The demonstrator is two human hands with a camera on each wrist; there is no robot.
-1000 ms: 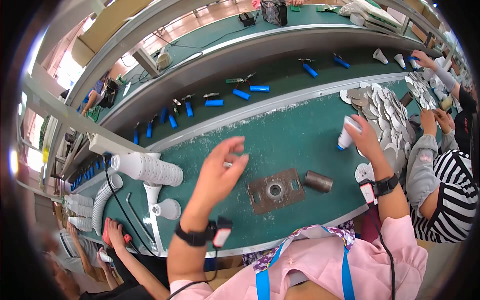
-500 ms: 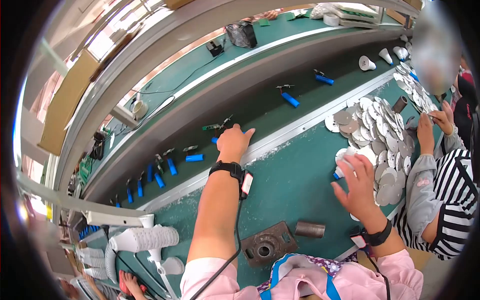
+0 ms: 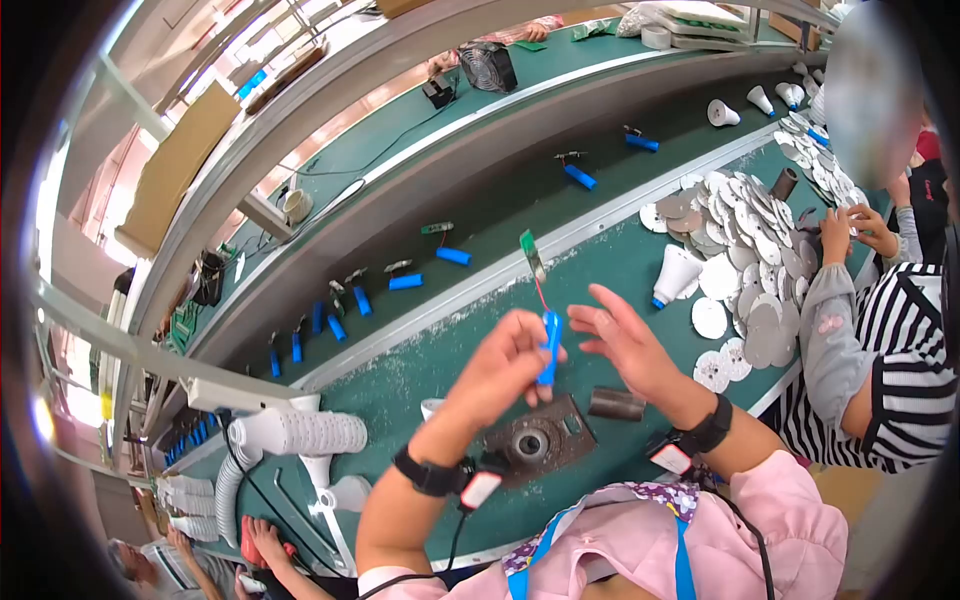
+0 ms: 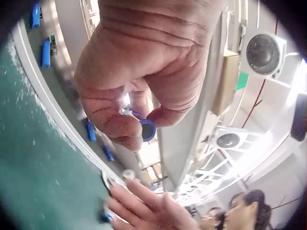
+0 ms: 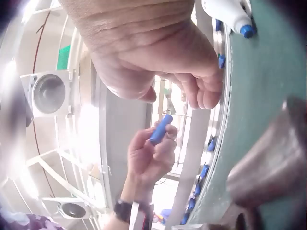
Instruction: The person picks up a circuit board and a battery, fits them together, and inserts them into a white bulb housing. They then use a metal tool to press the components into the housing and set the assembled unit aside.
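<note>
My left hand (image 3: 500,368) pinches a blue cylindrical battery (image 3: 549,350) over the bench. A wired green circuit board (image 3: 529,256) stands above the battery's upper end. In the left wrist view, the battery's round end (image 4: 148,130) shows between thumb and fingers. Close to its right, my right hand (image 3: 638,352) holds nothing, its fingers spread apart from the battery. A white bulb housing (image 3: 678,274) with a blue tip lies beyond the right hand, beside the discs. Below the hands are a brown metal plate (image 3: 555,445) with a round socket and a metal cylinder (image 3: 617,404).
White and grey discs (image 3: 745,235) are heaped at the right, near another person's hands (image 3: 850,232). More blue batteries (image 3: 405,282) with boards lie along the sunken channel behind the bench's metal rail (image 3: 480,290). Stacked white housings (image 3: 300,433) stand at left.
My left hand reached into the channel and came back toward me with a battery and its board. My right hand let go of the bulb housing by the discs and moved left toward the battery.
</note>
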